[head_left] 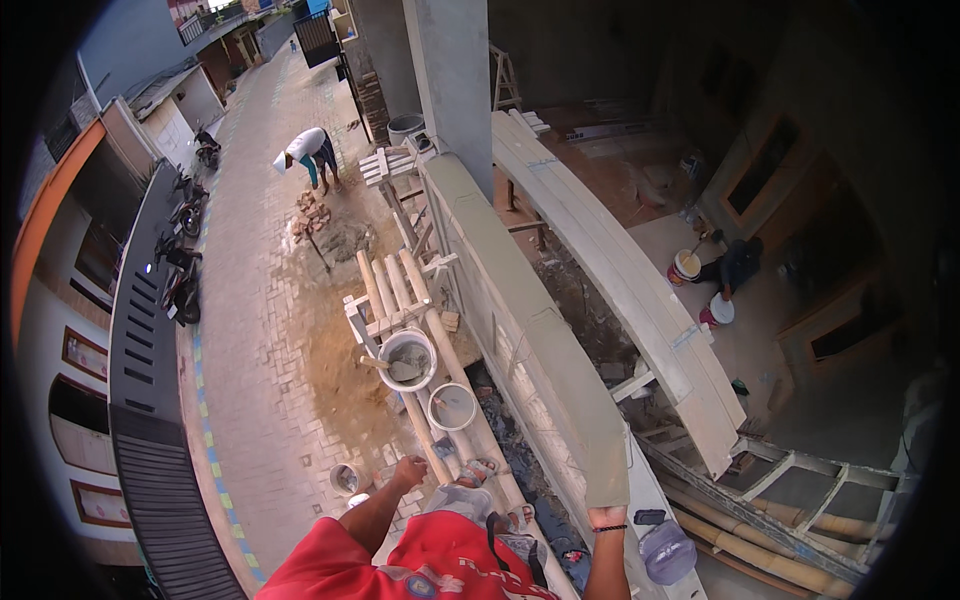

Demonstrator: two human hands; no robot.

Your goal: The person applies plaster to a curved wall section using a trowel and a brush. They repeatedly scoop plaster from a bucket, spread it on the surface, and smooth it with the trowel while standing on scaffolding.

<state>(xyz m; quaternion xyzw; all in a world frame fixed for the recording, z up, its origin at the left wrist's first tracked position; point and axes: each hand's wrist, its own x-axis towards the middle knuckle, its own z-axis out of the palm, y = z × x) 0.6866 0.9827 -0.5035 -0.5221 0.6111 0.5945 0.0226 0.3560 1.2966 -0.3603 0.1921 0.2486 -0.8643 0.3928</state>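
My left hand [409,472] hangs over the bamboo scaffold's left side, fingers curled; anything inside them is too small to make out. Against the near end of the long wall top [530,320], coated in smooth grey-green mortar, is my right hand [607,517]. A dark band circles that wrist, and its fingers are mostly hidden. Ahead of my left hand, a white bucket [407,361] holds grey mortar with a tool handle leaning over its rim. Closer to me sits a second bucket [452,407] with greyish contents. My feet stand on the bamboo poles [441,345].
A purple-tinted plastic container [667,553] and a small black object [650,517] lie right of my right hand. Beyond the wall runs a pale slab [620,270]. Below left, one person [312,152] bends near bricks; another person [740,262] sits by buckets at right.
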